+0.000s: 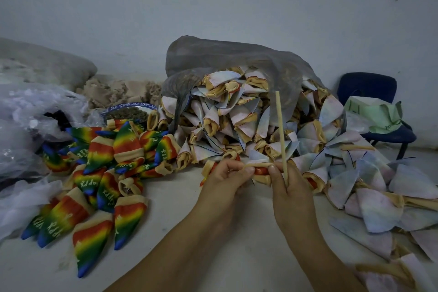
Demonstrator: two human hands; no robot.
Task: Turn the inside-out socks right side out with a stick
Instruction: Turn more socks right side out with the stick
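Both hands hold one sock [260, 168] just above the table's middle, its beige cuff stretched between them with a strip of red showing. My left hand [227, 179] pinches the cuff's left side. My right hand [288, 188] pinches the right side and also holds a pale wooden stick [281, 135], which stands nearly upright from between its fingers. Behind the hands, a heap of pale inside-out socks [237, 121] spills from a grey plastic bag [227, 59]. Rainbow-coloured socks [99, 173] turned right side out lie in a pile to the left.
More pale inside-out socks [369, 197] cover the table's right side. Clear plastic bags [28, 125] lie at far left, a patterned plate [129, 111] behind the rainbow pile. A blue chair [369, 92] with green cloth [376, 114] stands at back right. White tabletop [166, 232] shows in front.
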